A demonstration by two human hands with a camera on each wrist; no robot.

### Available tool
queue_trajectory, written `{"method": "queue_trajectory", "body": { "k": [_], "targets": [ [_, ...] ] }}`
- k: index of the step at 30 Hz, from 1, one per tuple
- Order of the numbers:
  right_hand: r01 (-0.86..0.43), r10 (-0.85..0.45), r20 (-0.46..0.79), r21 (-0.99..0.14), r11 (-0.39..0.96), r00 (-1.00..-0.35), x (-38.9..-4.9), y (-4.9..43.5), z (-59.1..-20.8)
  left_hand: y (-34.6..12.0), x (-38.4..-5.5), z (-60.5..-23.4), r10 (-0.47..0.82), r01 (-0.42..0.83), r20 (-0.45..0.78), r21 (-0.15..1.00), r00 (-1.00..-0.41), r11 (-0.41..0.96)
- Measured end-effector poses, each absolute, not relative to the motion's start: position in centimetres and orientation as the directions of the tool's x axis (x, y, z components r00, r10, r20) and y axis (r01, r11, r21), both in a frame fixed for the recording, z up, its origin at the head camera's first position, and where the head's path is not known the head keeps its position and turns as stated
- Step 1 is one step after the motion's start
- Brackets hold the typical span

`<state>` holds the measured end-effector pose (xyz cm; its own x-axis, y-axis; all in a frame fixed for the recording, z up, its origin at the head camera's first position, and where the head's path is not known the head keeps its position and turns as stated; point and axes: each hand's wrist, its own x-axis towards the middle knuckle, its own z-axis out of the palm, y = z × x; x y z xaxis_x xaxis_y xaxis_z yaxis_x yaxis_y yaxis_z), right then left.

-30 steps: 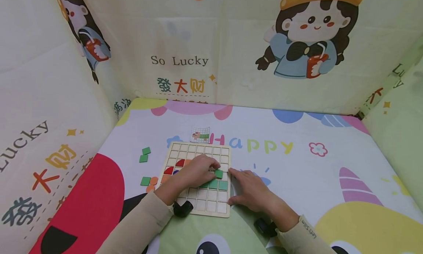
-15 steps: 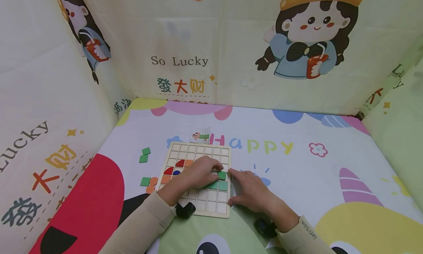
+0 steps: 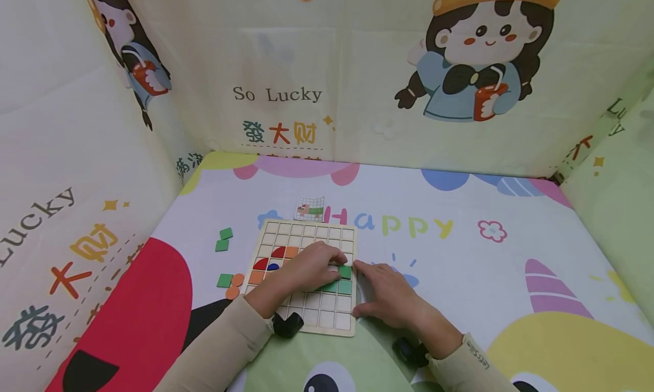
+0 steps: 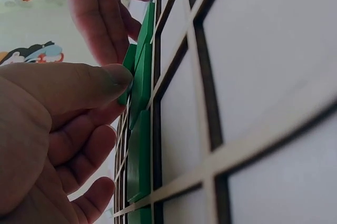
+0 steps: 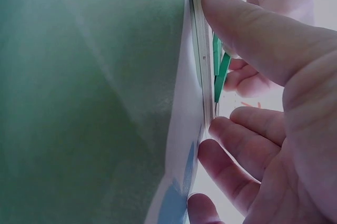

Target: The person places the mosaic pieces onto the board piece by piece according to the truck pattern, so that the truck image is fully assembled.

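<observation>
In the head view, my left hand (image 3: 313, 267) reaches over a wooden grid board (image 3: 306, 327). Its thumb and fingertips pinch a green square tile (image 4: 126, 74), tilted against a cell in the rightmost column, as the left wrist view shows. Just below it, a row of green tiles (image 3: 344, 287) is set into the board, partly hidden by the hand. My right hand (image 3: 385, 293) touches the board's right edge with its thumb and index finger spread apart; the other fingers lie relaxed in the right wrist view. Red quarter-circles (image 3: 279, 252), orange squares (image 3: 256, 277) and a blue piece (image 3: 273, 266) fill cells on the left.
Loose green tiles (image 3: 222, 245) and orange discs (image 3: 237, 279) lie left of the board. A small picture card (image 3: 309, 209) with a coloured grid lies behind it. Printed cloth covers the table (image 3: 434, 210) and hangs as walls (image 3: 357, 97) around it.
My left hand has shifted slightly right with the green tile, which now sits lower at the rightmost column, in line with its cell. My right hand stays at the board's edge.
</observation>
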<state>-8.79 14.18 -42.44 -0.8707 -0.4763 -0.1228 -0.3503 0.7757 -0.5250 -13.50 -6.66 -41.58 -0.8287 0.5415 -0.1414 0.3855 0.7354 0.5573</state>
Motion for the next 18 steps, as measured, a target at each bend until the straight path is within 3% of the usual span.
{"method": "queue_trajectory", "body": {
  "k": [18],
  "targets": [
    [-0.344, -0.473, -0.130, -0.524, 0.779, -0.871, -8.75, 14.19, -42.46, -7.25, -13.69, -41.42, 0.547, 0.392, -0.132, 0.564, -0.827, 0.727]
  ]
}}
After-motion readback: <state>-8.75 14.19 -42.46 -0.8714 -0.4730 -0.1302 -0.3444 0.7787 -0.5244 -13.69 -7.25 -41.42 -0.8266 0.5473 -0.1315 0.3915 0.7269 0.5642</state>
